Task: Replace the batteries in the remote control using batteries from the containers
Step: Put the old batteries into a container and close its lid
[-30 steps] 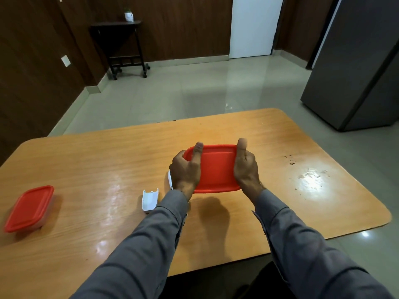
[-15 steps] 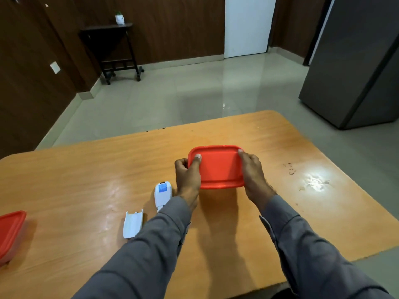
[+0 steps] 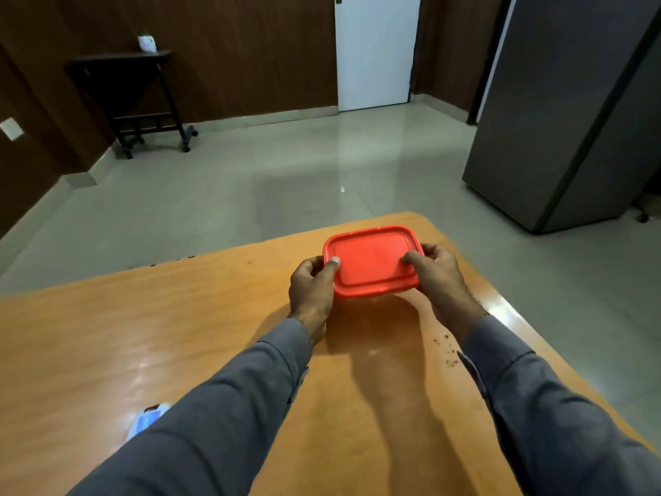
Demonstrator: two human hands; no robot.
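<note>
A small container with a red lid [image 3: 372, 261] is near the far right corner of the wooden table [image 3: 143, 334], held from both sides. My left hand [image 3: 313, 286] grips its left end with the thumb on the lid. My right hand [image 3: 438, 272] grips its right end. The lid looks shut; what is inside is hidden. The white remote control [image 3: 148, 420] lies at the near left, mostly hidden by my left sleeve. Its battery cover is out of view.
The table's far edge and rounded right corner lie just beyond the container. A grey cabinet [image 3: 572, 119] stands on the floor to the right. A dark side table [image 3: 136, 94] is against the back wall.
Both hands have carried the red-lidded container away from me and to the right, toward the far corner. The view turned right, so the second red container and the battery cover left the frame.
</note>
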